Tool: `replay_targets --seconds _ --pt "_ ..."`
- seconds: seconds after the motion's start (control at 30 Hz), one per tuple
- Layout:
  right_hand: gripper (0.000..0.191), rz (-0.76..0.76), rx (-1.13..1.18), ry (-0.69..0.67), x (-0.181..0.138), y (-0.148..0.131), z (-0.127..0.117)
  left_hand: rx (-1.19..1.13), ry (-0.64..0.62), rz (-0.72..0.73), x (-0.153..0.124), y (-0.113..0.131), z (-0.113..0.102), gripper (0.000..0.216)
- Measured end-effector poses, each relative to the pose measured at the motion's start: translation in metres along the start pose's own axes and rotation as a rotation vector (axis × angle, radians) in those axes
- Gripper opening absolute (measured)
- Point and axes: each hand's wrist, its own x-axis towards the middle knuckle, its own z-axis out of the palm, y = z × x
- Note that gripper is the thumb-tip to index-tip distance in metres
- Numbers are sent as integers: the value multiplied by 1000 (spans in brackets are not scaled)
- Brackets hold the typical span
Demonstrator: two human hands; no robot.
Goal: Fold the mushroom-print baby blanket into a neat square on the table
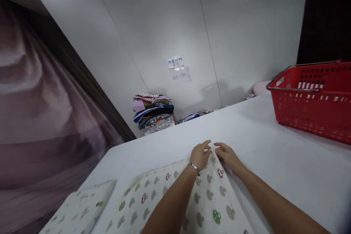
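A cream cloth with a mushroom print (211,204) lies on the white table (274,161), reaching from the near edge toward the middle. My left hand (200,155), with a bracelet on its wrist, pinches the cloth's far tip. My right hand (226,155) grips the same tip from the right side, fingers closed on the fabric. The two hands almost touch each other.
A red plastic basket (315,98) stands at the table's right. A second printed cloth piece (82,208) lies at the near left. A stack of folded clothes (153,111) sits against the white wall. A purple curtain (41,117) hangs on the left.
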Motion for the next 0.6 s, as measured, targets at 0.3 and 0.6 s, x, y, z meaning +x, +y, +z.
replay_targets --seconds 0.3,0.6 --pt "52 -170 -112 -6 -1 1 4 -188 -72 -106 4 -3 0 53" --pt "50 -25 -95 30 3 7 2 -105 -161 -115 13 0 7 27"
